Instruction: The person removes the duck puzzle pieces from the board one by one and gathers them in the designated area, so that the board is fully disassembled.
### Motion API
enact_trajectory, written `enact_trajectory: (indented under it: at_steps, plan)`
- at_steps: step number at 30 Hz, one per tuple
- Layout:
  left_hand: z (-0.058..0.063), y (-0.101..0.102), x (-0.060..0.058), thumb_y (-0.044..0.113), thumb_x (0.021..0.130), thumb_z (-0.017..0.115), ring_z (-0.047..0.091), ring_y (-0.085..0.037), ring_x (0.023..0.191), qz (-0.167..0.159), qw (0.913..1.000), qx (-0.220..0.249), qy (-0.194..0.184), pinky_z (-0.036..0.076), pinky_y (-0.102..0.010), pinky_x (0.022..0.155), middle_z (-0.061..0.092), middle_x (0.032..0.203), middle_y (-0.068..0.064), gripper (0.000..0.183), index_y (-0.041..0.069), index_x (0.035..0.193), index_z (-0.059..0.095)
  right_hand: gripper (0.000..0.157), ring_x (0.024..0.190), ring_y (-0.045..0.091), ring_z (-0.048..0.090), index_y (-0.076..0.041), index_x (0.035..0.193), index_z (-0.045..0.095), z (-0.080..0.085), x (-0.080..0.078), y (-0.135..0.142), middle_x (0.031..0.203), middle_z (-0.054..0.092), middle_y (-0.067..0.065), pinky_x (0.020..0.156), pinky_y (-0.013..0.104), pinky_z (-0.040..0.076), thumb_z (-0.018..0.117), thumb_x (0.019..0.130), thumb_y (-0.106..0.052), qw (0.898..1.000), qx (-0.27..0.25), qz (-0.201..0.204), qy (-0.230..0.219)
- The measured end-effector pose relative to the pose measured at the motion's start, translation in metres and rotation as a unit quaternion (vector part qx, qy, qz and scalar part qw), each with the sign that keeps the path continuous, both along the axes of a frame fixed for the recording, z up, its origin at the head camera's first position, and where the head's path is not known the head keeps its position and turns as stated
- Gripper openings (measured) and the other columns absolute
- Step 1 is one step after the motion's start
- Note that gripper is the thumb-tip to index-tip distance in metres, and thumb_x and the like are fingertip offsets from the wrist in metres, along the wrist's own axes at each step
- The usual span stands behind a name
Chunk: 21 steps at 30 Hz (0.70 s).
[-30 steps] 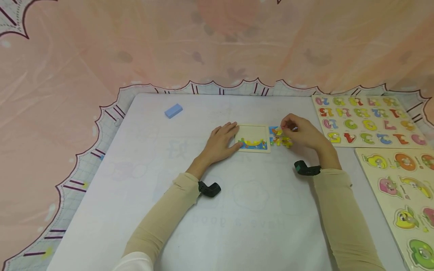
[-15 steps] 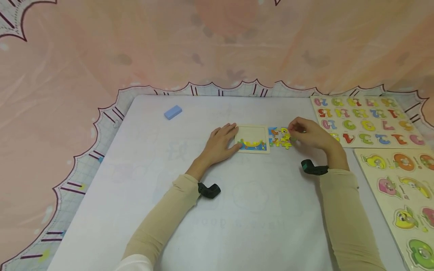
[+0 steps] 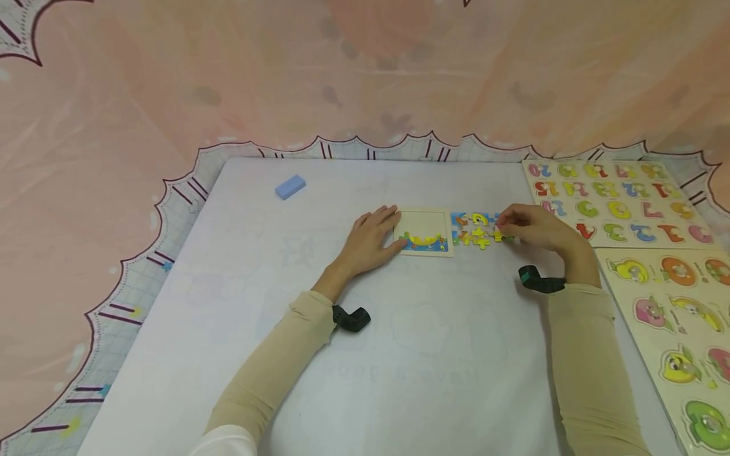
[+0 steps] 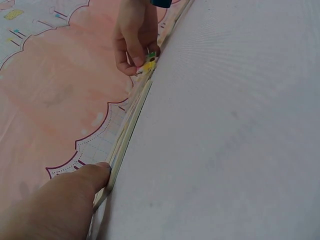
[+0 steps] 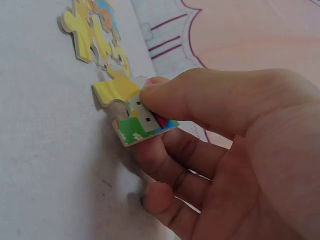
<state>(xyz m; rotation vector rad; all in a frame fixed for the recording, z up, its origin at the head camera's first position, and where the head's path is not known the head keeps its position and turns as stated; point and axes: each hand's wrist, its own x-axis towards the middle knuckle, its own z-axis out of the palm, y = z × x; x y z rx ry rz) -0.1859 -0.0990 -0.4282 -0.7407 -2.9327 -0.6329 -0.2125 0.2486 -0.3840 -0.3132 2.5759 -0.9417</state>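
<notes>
My left hand [image 3: 371,242] rests on the left side of a small wooden puzzle tray [image 3: 424,223], its fingers extended along the edge. In the left wrist view the thumb [image 4: 90,177] lies against the tray's edge. A strip of banana-and-blue picture fills the tray's lower part. Right of it, several jigsaw pieces [image 3: 476,237] lie joined or close together on the table. My right hand [image 3: 538,229] pinches a jigsaw piece [image 5: 134,112], yellow and green with a white house, between thumb and fingers. That piece is tilted at the end of the row; whether it interlocks is unclear.
A number puzzle board [image 3: 618,202] lies at the back right, and a fruit puzzle board [image 3: 656,335] in front of it. A blue block [image 3: 291,187] sits at the back left. The white table [image 3: 422,354] meets a patterned pink cloth [image 3: 342,76] behind.
My right hand has moved to the right along the row of pieces, uncovering more of them. My left hand has stayed on the tray.
</notes>
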Motion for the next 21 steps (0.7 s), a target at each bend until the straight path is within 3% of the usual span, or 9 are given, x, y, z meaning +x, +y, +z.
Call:
enact_trajectory:
  at_steps: [17, 21]
  plan:
    - [-0.0013, 0.0, -0.0008, 0.044, 0.093, 0.053, 0.024, -0.021, 0.145, 0.0, 1.0, -0.007, -0.005, 0.018, -0.046, 0.118, 0.033, 0.153, -0.005, 0.063, 0.011, 0.145, 0.038, 0.03, 0.089, 0.02, 0.05, -0.009, 0.111, 0.061, -0.0042, -0.002, 0.0091, 0.1, 0.061, 0.007, 0.072, 0.028, 0.042, 0.06, 0.093, -0.033, 1.0, 0.008, -0.014, -0.009]
    - [-0.0015, -0.0006, -0.0004, 0.044, 0.093, 0.053, 0.023, -0.021, 0.145, 0.001, 1.0, -0.006, -0.006, 0.017, -0.046, 0.118, 0.033, 0.154, -0.005, 0.064, 0.011, 0.145, 0.038, 0.031, 0.092, 0.022, 0.05, -0.009, 0.11, 0.059, -0.0037, -0.002, 0.0065, 0.103, 0.059, 0.009, 0.075, 0.029, 0.041, 0.055, 0.095, -0.035, 1.0, 0.012, -0.02, 0.0]
